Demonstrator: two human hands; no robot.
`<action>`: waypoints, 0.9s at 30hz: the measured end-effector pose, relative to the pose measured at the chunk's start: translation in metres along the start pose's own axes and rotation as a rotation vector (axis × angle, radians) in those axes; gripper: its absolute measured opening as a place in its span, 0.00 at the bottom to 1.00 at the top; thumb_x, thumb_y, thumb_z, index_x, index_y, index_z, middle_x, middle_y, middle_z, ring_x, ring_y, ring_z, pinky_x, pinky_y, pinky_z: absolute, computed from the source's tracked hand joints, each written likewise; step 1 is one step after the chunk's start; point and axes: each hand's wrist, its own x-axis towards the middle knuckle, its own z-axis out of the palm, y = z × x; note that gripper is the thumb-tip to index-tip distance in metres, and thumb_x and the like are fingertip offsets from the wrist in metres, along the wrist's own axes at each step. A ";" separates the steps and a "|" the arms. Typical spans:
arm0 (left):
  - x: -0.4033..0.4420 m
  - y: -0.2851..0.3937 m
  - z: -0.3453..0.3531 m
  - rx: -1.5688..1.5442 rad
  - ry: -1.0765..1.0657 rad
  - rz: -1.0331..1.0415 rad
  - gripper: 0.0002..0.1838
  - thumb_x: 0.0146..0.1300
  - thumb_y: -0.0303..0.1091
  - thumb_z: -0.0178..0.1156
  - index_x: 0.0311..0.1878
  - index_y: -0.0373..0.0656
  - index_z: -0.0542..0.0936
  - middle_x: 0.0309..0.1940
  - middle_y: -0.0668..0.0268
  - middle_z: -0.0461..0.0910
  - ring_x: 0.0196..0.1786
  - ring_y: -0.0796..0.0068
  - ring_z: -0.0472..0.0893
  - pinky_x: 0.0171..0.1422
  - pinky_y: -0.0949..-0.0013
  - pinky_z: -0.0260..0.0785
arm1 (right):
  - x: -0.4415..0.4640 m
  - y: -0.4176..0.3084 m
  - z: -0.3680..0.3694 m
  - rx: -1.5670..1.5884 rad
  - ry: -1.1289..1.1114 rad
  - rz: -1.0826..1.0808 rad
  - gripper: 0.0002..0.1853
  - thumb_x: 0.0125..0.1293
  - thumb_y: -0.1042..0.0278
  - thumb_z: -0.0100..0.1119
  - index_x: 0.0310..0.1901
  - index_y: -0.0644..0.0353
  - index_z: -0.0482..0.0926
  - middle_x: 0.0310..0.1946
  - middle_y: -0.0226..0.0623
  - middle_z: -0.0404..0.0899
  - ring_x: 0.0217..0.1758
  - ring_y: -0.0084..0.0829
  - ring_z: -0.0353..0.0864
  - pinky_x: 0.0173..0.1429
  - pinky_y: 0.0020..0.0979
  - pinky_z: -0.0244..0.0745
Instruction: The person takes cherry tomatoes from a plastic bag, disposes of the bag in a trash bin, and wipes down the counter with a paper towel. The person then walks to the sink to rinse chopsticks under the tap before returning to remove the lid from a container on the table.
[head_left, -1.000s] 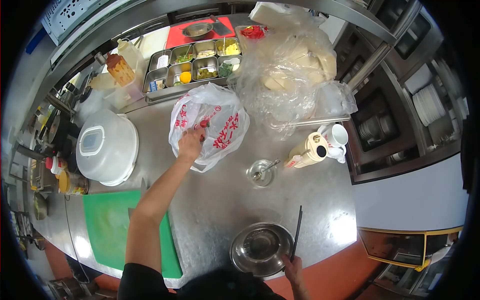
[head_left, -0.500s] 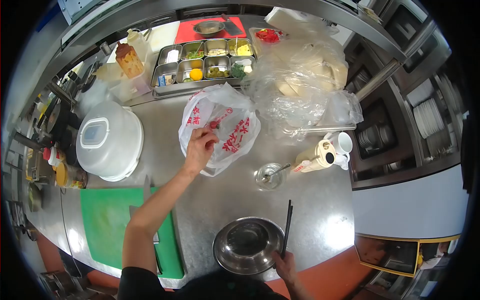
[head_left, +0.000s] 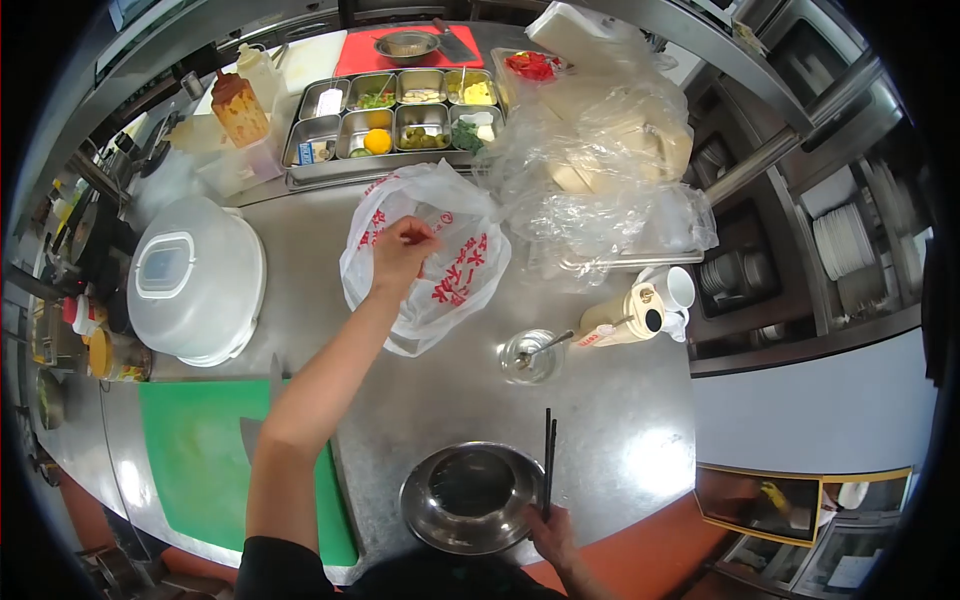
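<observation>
My left hand reaches over the mouth of a white plastic bag with red lettering. Its fingers are drawn together in a pinch, and whatever lies between them, if anything, is hidden. Close to my body, my right hand is closed on a pair of black chopsticks, which point upward. The same hand is at the right rim of a steel bowl. Dark contents or a shadow show inside the bowl; I cannot tell which.
A green cutting board with a knife lies left, partly under my forearm. Behind it stands a white domed container. A glass jar with a spoon, a cream flask and ingredient pans surround the bag.
A small reddish thing near my left fingertips is no longer visible. My left hand has shifted slightly up and left within the bag's opening. The whole view has shifted a little.
</observation>
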 end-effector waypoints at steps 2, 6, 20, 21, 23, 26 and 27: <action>0.024 -0.020 -0.007 0.896 0.399 0.591 0.07 0.51 0.29 0.61 0.35 0.48 0.80 0.26 0.65 0.76 0.30 0.67 0.78 0.34 0.64 0.71 | 0.004 0.003 0.006 0.086 -0.009 -0.065 0.14 0.61 0.61 0.57 0.31 0.67 0.79 0.16 0.29 0.73 0.21 0.18 0.69 0.23 0.26 0.63; 0.035 -0.033 -0.013 1.158 0.420 0.546 0.09 0.49 0.30 0.62 0.36 0.50 0.82 0.30 0.59 0.76 0.34 0.59 0.79 0.39 0.60 0.72 | 0.004 -0.022 0.012 0.014 -0.001 0.015 0.16 0.61 0.58 0.56 0.31 0.67 0.79 0.14 0.34 0.72 0.20 0.20 0.72 0.25 0.29 0.66; -0.010 -0.001 -0.004 0.930 0.065 0.724 0.13 0.48 0.24 0.60 0.38 0.49 0.82 0.29 0.65 0.78 0.30 0.68 0.77 0.39 0.67 0.72 | 0.016 -0.083 0.019 0.273 0.036 -0.069 0.14 0.59 0.61 0.57 0.28 0.66 0.78 0.16 0.30 0.73 0.17 0.18 0.68 0.20 0.22 0.61; -0.025 0.018 -0.002 0.743 -0.014 0.657 0.15 0.48 0.23 0.61 0.40 0.50 0.83 0.28 0.67 0.78 0.29 0.72 0.76 0.37 0.71 0.71 | 0.019 -0.088 0.016 0.263 0.046 -0.132 0.12 0.59 0.62 0.57 0.28 0.65 0.77 0.16 0.30 0.72 0.16 0.19 0.68 0.19 0.23 0.60; -0.047 0.056 -0.010 0.644 0.014 0.644 0.16 0.50 0.23 0.61 0.44 0.50 0.81 0.30 0.69 0.78 0.29 0.78 0.75 0.32 0.75 0.69 | 0.027 -0.104 0.015 0.255 0.054 -0.192 0.11 0.59 0.64 0.57 0.28 0.65 0.76 0.16 0.29 0.72 0.14 0.19 0.67 0.18 0.23 0.60; -0.072 0.087 -0.037 0.391 0.093 0.480 0.19 0.54 0.25 0.61 0.51 0.48 0.77 0.33 0.71 0.78 0.28 0.84 0.74 0.24 0.79 0.66 | 0.045 -0.139 0.019 0.401 0.092 -0.116 0.09 0.59 0.66 0.56 0.29 0.64 0.75 0.15 0.30 0.71 0.12 0.21 0.66 0.17 0.24 0.59; -0.079 0.092 -0.053 0.242 0.132 0.317 0.21 0.55 0.25 0.60 0.54 0.47 0.75 0.34 0.70 0.78 0.27 0.85 0.74 0.22 0.79 0.65 | 0.055 -0.149 0.023 0.511 0.145 -0.111 0.08 0.59 0.67 0.55 0.28 0.64 0.73 0.15 0.31 0.70 0.12 0.22 0.64 0.16 0.24 0.59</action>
